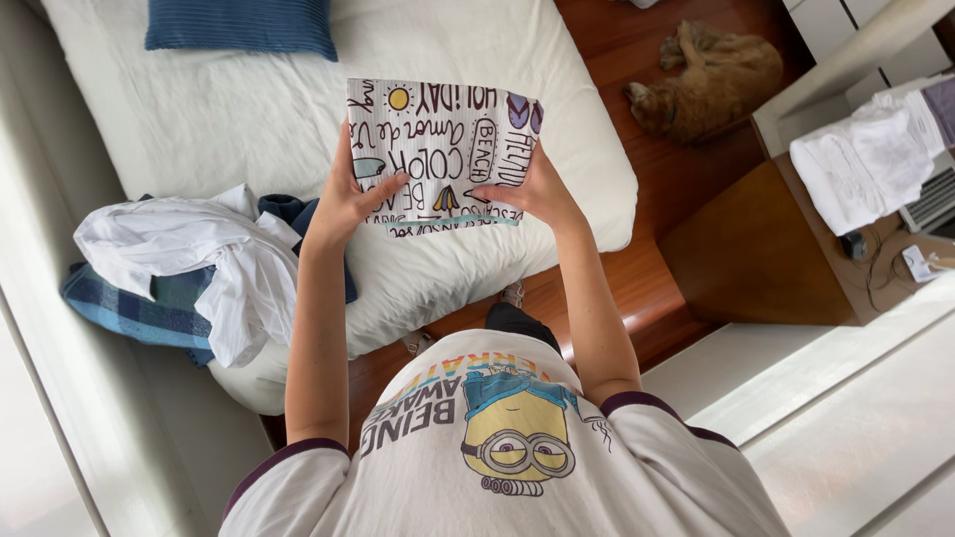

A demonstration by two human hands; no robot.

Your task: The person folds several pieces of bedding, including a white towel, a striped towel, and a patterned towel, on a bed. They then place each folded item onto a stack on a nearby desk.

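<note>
- Head view looks straight down past the person's chest at a folded printed cloth [443, 149], white with dark lettering and small coloured drawings, held out flat above the bed [249, 109].
- The left hand [348, 204] grasps the cloth at its lower left edge, thumb lying across the top surface and the other fingers tucked underneath, out of sight.
- The right hand [537, 189] grasps the lower right edge in the same manner, thumb on top and pointing toward the cloth's middle.
- Both forearms reach forward from a pale printed T-shirt [497, 447] with dark sleeve bands.
- The cloth hangs over the bed's white cover, near the foot corner; whether it touches the cover cannot be told.
- To the left on the bed lies a loose heap of clothes [199, 264]: crumpled white cloth on top, a dark blue piece behind it, and a blue checked piece [129, 308] underneath.
- A blue pillow [244, 25] sits at the far end of the bed.
- An orange cat [711, 80] lies curled on the wooden floor [617, 40] to the right of the bed.
- Further right, a brown tabletop [796, 219] carries folded white cloth [860, 164] and some cables.
</note>
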